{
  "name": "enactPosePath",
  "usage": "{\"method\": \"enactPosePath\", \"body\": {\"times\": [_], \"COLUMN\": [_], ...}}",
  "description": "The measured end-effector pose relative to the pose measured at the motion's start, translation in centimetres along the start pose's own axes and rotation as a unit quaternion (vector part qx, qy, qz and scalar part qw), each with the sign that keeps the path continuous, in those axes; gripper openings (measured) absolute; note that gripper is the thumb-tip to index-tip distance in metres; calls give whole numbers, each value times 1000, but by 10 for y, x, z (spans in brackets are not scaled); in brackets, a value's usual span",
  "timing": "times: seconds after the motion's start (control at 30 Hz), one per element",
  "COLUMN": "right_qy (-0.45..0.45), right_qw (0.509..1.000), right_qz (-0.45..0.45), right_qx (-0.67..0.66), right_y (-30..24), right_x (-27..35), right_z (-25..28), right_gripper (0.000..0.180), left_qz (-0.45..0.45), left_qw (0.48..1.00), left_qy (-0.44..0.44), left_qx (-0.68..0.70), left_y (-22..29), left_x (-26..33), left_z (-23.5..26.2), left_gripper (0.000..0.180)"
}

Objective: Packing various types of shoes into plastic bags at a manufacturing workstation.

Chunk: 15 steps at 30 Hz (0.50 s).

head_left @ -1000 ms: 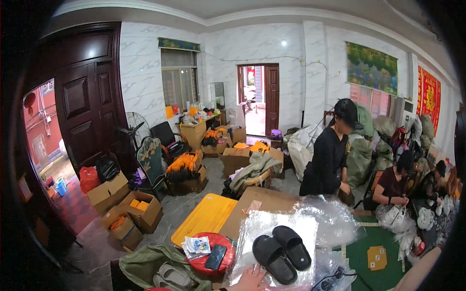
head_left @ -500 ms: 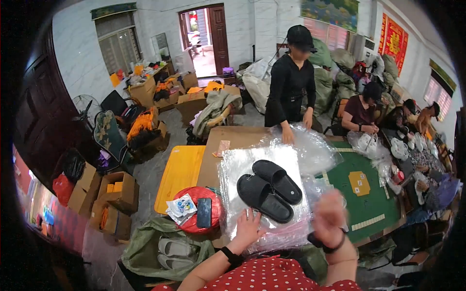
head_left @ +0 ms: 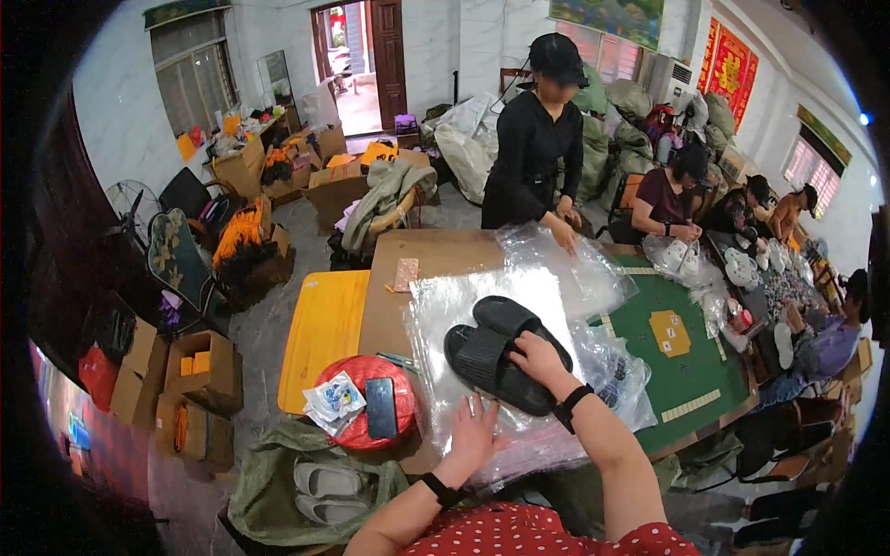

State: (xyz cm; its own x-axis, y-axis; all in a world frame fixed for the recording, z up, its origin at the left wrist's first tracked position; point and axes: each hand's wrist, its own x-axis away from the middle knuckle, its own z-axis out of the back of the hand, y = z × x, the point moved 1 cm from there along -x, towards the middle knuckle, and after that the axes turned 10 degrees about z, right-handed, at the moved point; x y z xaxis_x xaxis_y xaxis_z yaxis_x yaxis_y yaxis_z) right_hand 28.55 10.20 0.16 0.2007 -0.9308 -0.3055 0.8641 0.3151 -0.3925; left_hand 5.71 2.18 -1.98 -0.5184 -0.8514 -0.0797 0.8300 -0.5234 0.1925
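A dark phone [head_left: 381, 408] and a white packet [head_left: 335, 400] lie on a round red bundle [head_left: 408, 397], near a yellow board [head_left: 324, 329]; farther left stand open cardboard boxes [head_left: 216, 383], a floral-backed chair [head_left: 174, 248] and a fan [head_left: 132, 208]

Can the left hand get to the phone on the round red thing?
Probably yes: the phone lies uncovered on the round red thing, close to the left hand, and nothing seems to stand between them.
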Motion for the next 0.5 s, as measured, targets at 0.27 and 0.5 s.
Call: {"method": "enactPosePath", "body": {"times": [0.27,0.5], "right_qy": [87,91], "right_qw": [988,987], "right_qz": [-111,-115], "right_qx": [57,70], "right_y": [-15,-6], "right_x": [33,51], "right_z": [14,-5], "right_gripper": [36,36], "left_qz": [14,25], "left_qw": [1000,999], "left_qy": [6,-24], "left_qx": [27,25], "left_y": [-4,4], "left_x": [1,2], "left_z": [-9,2], "left_gripper": [77,84]}}
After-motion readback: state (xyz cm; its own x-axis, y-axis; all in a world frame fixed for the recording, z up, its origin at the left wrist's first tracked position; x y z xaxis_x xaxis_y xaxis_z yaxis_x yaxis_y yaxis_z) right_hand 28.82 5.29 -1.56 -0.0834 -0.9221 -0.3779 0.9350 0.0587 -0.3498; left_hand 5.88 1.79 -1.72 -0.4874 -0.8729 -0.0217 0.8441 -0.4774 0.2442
